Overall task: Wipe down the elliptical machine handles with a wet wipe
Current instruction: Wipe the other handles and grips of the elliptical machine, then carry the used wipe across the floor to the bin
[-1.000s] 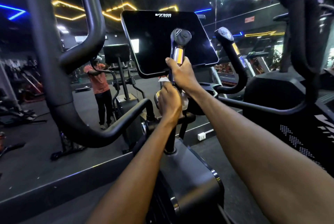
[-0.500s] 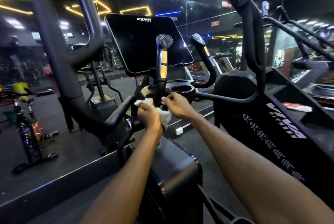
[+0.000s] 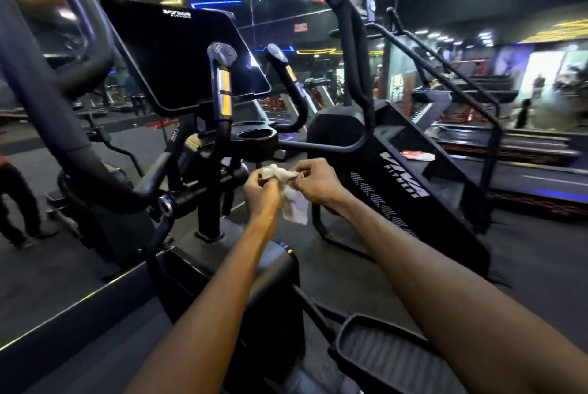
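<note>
Since half a second ago we see both hands come off the base of the inner handle and draw back toward the middle of the frame, taking the wipe (image 3: 288, 185) with them. The wipe now hangs in the air at frame centre, clear of the machine, stretched between the two hands with a loose white flap drooping below them. The left hand (image 3: 261, 190) pinches its crumpled left end between closed fingers, and the right hand (image 3: 315, 182) pinches the right end the same way; both grips are narrow and closed on the wipe. Just up and left of the hands stands the inner handle (image 3: 223, 97), upright, with shiny yellow-lit bands on its shaft. To its right curves a second handle (image 3: 291, 88), and between them at their feet sits a cup holder (image 3: 254, 134). Behind the handles, in the upper left, is the dark console (image 3: 178, 53). A thick black arm (image 3: 47, 101) sweeps down the left side. At lower right lies a pedal (image 3: 381, 352). At right stands another machine (image 3: 404, 177) with white lettering.
</note>
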A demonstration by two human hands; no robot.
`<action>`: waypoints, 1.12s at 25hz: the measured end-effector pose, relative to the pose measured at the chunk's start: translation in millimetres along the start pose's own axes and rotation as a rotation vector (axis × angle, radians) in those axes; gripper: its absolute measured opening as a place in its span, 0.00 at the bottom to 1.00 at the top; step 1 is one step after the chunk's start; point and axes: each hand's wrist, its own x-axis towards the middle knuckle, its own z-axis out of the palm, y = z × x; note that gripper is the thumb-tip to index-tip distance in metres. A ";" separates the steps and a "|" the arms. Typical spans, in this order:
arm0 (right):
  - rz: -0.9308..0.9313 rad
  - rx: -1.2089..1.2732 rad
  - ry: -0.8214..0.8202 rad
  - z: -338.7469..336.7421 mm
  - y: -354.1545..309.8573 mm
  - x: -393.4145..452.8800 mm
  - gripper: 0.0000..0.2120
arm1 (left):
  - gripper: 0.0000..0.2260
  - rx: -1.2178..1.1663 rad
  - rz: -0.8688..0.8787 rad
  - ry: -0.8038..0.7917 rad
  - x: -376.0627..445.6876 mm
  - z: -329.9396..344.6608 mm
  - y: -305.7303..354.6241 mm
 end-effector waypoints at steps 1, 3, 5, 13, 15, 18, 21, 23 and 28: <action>0.015 0.002 0.035 -13.5 6.0 -6.5 0.07 | 0.10 0.001 0.021 -0.053 -8.9 10.7 -1.0; 0.048 0.033 0.113 -39.8 19.3 -19.2 0.09 | 0.12 0.023 0.054 -0.153 -29.6 33.0 -1.9; 0.119 0.094 0.190 -67.1 30.5 -32.5 0.08 | 0.10 0.066 0.063 -0.265 -49.9 58.6 -4.6; 0.237 0.022 0.460 -197.7 88.8 -136.3 0.14 | 0.11 0.053 0.006 -0.543 -175.6 178.6 -6.9; 0.288 0.009 0.593 -244.3 104.7 -173.2 0.13 | 0.08 0.036 -0.025 -0.653 -221.3 213.0 -4.8; 0.349 0.013 0.794 -310.7 127.0 -234.6 0.14 | 0.04 -0.032 -0.091 -0.826 -294.6 259.8 6.5; 0.373 -0.051 0.965 -361.5 136.0 -293.5 0.11 | 0.02 -0.093 -0.110 -0.968 -362.7 297.8 17.3; 0.443 -0.025 1.023 -396.4 144.7 -335.7 0.11 | 0.03 -0.108 -0.114 -1.047 -414.6 322.0 19.3; 0.513 0.052 1.134 -471.4 165.8 -437.1 0.06 | 0.03 -0.116 -0.083 -1.221 -530.5 376.0 21.5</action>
